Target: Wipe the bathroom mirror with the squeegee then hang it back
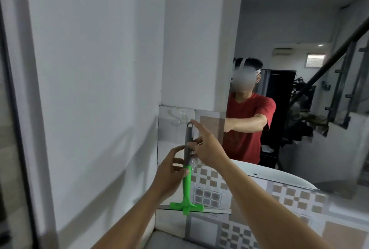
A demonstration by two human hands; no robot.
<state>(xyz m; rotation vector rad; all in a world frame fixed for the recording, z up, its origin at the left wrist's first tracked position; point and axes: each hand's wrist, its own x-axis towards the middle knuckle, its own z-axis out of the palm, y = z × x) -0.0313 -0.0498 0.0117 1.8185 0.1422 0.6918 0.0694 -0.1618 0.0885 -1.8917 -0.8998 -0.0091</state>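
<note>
Both forearms reach up: left hand pinches the squeegee at its handle, right hand steadies the grey upper part, forefinger outstretched. Its loop sits just below the clear hook (beside the mirror) — hanging apparently remains undone.

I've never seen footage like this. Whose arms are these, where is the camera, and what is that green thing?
There is no machine here: the camera sits on a person's head, looking forward and down, so the two arms reaching in are that person's own. The figure in the red shirt is their reflection in the mirror. The green and grey thing is a squeegee, held upright with its blade at the bottom. The left hand grips the handle where grey meets green; the right hand pinches the grey part higher up, forefinger stretched toward its top loop. A clear hook sits on the tiled wall just above.
</note>
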